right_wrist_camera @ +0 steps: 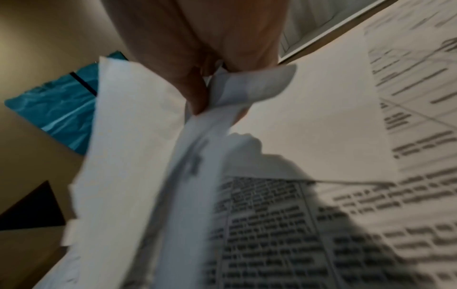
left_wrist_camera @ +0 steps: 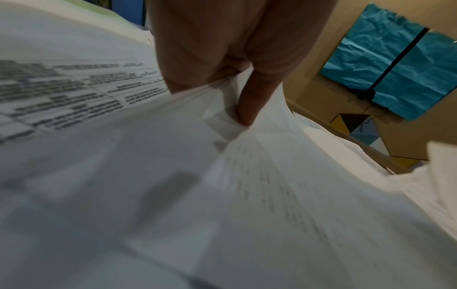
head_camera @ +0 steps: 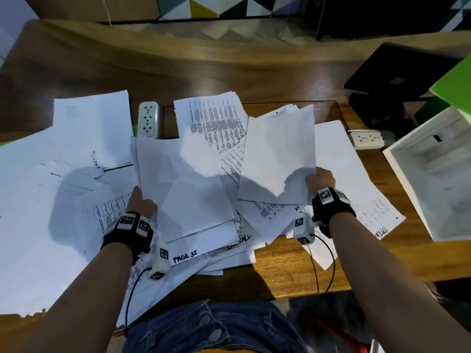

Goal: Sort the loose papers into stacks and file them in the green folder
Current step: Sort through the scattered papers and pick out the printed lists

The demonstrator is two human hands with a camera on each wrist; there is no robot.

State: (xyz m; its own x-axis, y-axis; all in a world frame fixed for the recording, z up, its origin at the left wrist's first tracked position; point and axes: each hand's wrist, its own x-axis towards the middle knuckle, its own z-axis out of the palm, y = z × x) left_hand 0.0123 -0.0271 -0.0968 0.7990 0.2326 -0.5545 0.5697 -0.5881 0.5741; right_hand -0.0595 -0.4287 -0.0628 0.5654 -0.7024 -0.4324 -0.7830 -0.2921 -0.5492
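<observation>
On the brown wooden worktop (head_camera: 280,263) lies a jumbled heap of white printed sheets (head_camera: 224,128). The left hand (head_camera: 141,202) has its fingers (left_wrist_camera: 247,105) pinched round the near left edge of a sagging bundle of white pages (head_camera: 183,179), partly lifted. The right hand (head_camera: 320,180) clamps the near corner of a raised thin white sheaf (head_camera: 277,154), crumpling it. The bright green folder (head_camera: 453,82) sits far right, well apart. Held by single corners, pages could slip, fan out or tear, re-mixing the heap.
</observation>
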